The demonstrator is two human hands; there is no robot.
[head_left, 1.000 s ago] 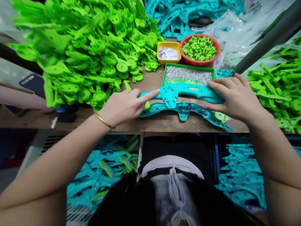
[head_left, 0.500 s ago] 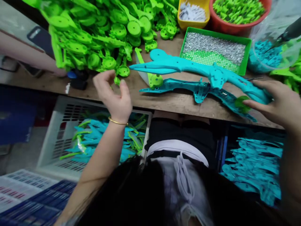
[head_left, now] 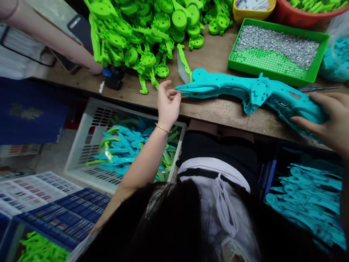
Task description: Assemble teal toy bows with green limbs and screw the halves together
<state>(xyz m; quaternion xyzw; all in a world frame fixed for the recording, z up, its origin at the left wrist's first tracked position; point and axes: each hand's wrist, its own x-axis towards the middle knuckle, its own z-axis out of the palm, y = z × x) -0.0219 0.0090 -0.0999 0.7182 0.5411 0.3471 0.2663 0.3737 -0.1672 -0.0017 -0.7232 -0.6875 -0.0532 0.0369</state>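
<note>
A long turquoise plastic toy shell (head_left: 231,85), shaped like a bow or gun body, lies along the front edge of the workbench. Its two halves are against each other, the upper covering most of the lower. My right hand (head_left: 329,116) grips its right end, thumb on the near side and fingers over the far side. At the pointed left tip, my left hand (head_left: 169,103) has its fingers and thumb closed about the end. From behind the shell's left part sticks out a lime-green arm with a clear piece (head_left: 184,65).
Behind lies a heap of lime-green parts (head_left: 152,40). A green tray of screws (head_left: 278,47), a screwdriver (head_left: 319,88), a yellow bin (head_left: 255,14) and a red tub (head_left: 308,16) are at right. Below stand a white crate (head_left: 81,138) and stacked turquoise shells (head_left: 308,200).
The upper turquoise half has come down onto the lower half. My left hand has moved right to the left tip, its fingers closing. The view has shifted left.
</note>
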